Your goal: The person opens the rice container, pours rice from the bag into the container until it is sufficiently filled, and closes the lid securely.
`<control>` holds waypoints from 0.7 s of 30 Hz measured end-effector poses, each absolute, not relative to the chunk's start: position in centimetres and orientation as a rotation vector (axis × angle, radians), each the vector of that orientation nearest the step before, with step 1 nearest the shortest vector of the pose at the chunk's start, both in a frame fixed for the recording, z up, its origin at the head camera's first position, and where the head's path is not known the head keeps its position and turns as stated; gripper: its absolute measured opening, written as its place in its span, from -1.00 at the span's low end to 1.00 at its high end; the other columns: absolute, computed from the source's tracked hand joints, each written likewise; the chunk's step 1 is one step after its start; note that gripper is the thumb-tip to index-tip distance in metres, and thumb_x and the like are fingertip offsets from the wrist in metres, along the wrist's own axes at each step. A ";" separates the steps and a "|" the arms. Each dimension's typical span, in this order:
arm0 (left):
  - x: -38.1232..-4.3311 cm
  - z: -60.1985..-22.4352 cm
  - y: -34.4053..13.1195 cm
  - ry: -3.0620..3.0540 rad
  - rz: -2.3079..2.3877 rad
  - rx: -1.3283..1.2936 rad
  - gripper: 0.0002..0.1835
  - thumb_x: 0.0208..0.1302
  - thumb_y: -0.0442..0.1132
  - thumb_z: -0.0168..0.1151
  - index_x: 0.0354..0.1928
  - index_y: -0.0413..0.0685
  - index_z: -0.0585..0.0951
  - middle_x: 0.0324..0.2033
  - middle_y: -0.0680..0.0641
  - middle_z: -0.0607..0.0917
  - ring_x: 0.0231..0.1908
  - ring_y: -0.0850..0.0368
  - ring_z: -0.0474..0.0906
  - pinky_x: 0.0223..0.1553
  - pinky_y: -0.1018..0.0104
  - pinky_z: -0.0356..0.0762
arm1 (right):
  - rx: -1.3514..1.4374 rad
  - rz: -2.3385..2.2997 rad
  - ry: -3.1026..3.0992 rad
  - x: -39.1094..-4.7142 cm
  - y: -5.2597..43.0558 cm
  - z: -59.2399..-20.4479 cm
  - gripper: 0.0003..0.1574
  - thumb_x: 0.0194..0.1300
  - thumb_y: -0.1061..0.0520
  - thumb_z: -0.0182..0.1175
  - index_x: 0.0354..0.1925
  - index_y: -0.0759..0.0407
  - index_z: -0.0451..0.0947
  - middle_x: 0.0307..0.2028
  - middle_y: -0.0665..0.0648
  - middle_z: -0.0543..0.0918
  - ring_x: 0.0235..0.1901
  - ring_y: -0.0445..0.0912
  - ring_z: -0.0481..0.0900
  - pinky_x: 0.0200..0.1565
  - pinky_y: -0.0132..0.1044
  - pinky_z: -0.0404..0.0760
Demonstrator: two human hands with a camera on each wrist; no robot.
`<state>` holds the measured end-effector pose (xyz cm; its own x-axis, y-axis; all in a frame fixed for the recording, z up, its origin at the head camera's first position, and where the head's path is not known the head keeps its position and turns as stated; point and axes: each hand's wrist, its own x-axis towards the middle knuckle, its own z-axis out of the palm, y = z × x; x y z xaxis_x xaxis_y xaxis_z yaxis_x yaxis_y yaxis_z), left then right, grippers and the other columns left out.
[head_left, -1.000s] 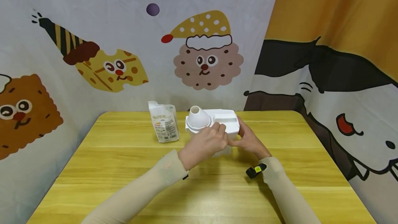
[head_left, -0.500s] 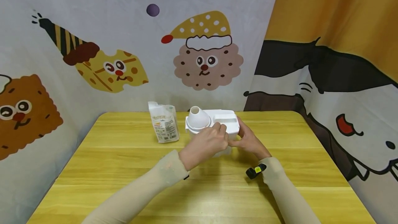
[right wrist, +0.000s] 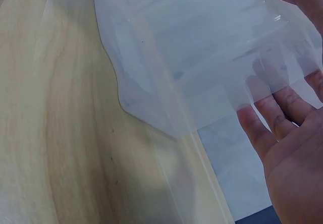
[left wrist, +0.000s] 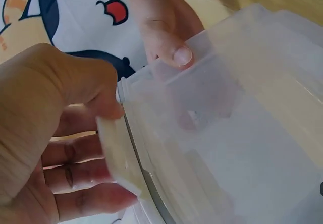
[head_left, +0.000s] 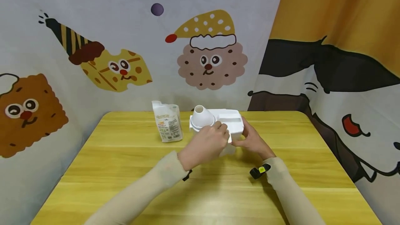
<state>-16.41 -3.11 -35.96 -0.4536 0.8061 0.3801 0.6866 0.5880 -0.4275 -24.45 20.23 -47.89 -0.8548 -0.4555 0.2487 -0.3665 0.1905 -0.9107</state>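
A translucent plastic storage container [head_left: 227,150] with a white lid [head_left: 232,126] stands upright on the table. A white cone-shaped piece [head_left: 202,117] sits at the left of its lid. My left hand [head_left: 205,145] pinches the lid's white side latch [left wrist: 119,156] between thumb and fingers, and the latch tilts out from the container wall. My right hand [head_left: 253,141] holds the container at its right end; the thumb lies on the near wall and the other fingers [right wrist: 258,128] spread along another wall. The container's contents cannot be made out.
A white printed packet [head_left: 168,122] stands upright to the left of the container. The wooden table [head_left: 125,169] ends at the back against a cartoon-printed curtain [head_left: 131,27]. A black wrist device [head_left: 259,171] is strapped at the right sleeve.
The white latch now shows swung out from the container's near side, with my left hand drawn slightly back. My right hand keeps its hold. The head view has shifted a little.
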 end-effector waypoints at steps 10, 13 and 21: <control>-16.8 -36.2 -4.3 -2.337 -0.012 -1.148 -0.77 0.14 -0.02 0.44 -0.20 0.08 0.75 -0.28 0.06 0.70 -0.28 0.17 0.56 -0.34 0.37 0.63 | -0.833 -1.760 2.369 -24.2 20.5 -47.8 0.23 0.16 0.32 0.48 0.59 -0.16 0.05 0.30 0.11 0.45 0.19 -0.10 0.50 0.28 0.05 0.43; -16.8 -36.2 -4.8 -2.339 -0.094 -1.146 -0.77 0.17 0.00 0.42 -0.19 0.09 0.77 -0.25 0.07 0.71 -0.25 0.19 0.58 -0.33 0.35 0.65 | -0.846 -1.754 2.369 -24.3 20.5 -47.8 0.22 0.15 0.30 0.49 0.58 -0.15 0.06 0.32 0.12 0.45 0.20 -0.10 0.50 0.29 0.14 0.41; -17.0 -35.9 -6.1 -2.245 -0.423 -1.138 -0.84 0.21 -0.18 0.44 -0.18 -0.02 0.77 -0.26 0.06 0.67 -0.21 0.19 0.53 -0.26 0.40 0.61 | -0.851 -1.723 2.370 -24.6 20.5 -47.5 0.24 0.15 0.27 0.51 0.58 -0.19 0.05 0.33 0.13 0.44 0.21 -0.08 0.51 0.28 0.07 0.46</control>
<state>-17.05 -6.15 -35.92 -0.4673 0.6260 0.6243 0.8104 0.5856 0.0194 -24.58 20.49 -47.52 -0.8407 -0.4831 0.2446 -0.3816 0.2082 -0.9006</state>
